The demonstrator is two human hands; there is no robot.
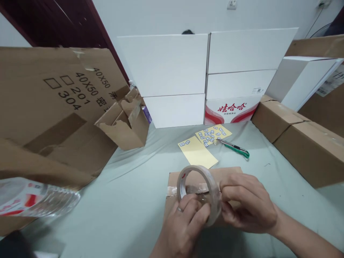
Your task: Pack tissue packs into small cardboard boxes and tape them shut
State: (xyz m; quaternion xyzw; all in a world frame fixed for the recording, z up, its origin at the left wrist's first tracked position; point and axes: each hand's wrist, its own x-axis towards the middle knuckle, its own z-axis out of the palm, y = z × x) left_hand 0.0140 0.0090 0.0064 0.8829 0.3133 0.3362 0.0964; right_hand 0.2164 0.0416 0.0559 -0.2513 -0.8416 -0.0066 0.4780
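The left hand (182,224) and right hand (248,204) are closed on a roll of clear packing tape (208,182), held upright, axis crosswise, over a cardboard box (228,172).

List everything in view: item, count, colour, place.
Packing tape roll: 1, clear, held up between both hands
Cardboard box: 1, brown, under the hands
Yellow sheets: 2, yellow, beyond the box
Small labels: many, white and blue, on the yellow sheets
Utility knife: 1, green and silver, right of the sheets
White cartons: 5, white, stacked at back; one has red print
White carton: 1, white, back right
Brown cartons: 2, brown, right side
Flattened cardboard: 1, brown, left, printed 40X50
Torn cardboard box: 1, brown, left of the white stack
Plastic bottle: 1, clear with red label, lower left
Table cover: 1, pale green, under everything on the table
Wall socket: 1, white, top of the wall
Left hand: 1, wearing a ring, on the tape roll
Right hand: 1, on the tape roll
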